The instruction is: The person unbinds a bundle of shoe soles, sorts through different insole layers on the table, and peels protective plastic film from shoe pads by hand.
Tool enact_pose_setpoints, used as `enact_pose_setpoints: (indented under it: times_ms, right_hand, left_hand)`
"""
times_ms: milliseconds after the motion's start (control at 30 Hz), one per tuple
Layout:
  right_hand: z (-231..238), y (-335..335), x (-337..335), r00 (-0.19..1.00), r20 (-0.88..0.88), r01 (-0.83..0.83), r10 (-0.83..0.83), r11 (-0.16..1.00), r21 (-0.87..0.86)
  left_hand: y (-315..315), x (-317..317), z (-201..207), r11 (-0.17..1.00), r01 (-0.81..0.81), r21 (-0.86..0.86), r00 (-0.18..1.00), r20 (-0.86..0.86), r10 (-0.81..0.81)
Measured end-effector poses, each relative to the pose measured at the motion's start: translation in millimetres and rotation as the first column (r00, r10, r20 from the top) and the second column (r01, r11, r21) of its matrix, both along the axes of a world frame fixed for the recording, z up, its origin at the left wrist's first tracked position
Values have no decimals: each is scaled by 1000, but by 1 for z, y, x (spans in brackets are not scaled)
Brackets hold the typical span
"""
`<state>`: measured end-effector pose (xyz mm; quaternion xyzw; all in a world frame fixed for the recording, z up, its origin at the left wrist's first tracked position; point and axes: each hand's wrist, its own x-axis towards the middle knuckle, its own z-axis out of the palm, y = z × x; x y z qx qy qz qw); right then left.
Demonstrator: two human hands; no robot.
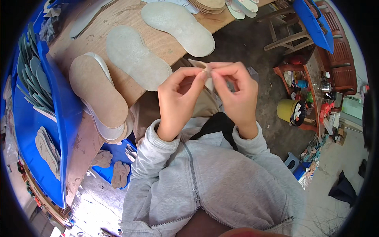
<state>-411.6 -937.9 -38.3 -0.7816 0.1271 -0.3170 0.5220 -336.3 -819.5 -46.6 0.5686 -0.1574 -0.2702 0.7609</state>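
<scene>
Between both hands, past the table's edge, is a thin, small beige piece (198,63), bent and seen nearly edge-on. My left hand (177,96) pinches it between thumb and fingertips. From the other side my right hand (237,93) grips it the same way, the fingertips of both almost meeting. Much of the piece is covered by my fingers. Nearest to my left hand lies a grey-white insole (136,55) on the wooden table (132,14). Farther back, another pale insole (177,27) reaches over the table's edge. To the left a beige insole (96,89) tops a loose stack.
A blue bin (69,130) at the left holds many grey-green insoles (33,75). Below the table sits a blue tray (104,173) with insole pieces. On the right are a yellow bucket (285,109), a wooden stool (282,37) and a cluttered shelf (314,85).
</scene>
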Motion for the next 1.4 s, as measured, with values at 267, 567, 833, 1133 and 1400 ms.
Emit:
enact_pose_setpoints:
  times_ms: [267,567,833,1133,1400]
  right_hand:
    - [-20,-26,0,994,101,-17,-51,813,582]
    - [-36,-31,-10,988,-63,156,-144,952,264]
    - [-297,-273,-169,608,-408,615,-681,729,-300]
    - [-223,-351,-288,149,-743,130,-652,758,-639]
    - [-30,-136,-49,708,-133,-578,694,677,457]
  left_hand:
    - [-9,0,-16,981,33,-191,966,-246,-81]
    - [-36,-9,-24,932,169,320,952,192,-239]
    - [2,3,-14,966,141,218,954,229,-191]
    - [-18,21,4,875,243,419,675,575,-463]
    - [-47,45,47,654,436,618,150,667,-730]
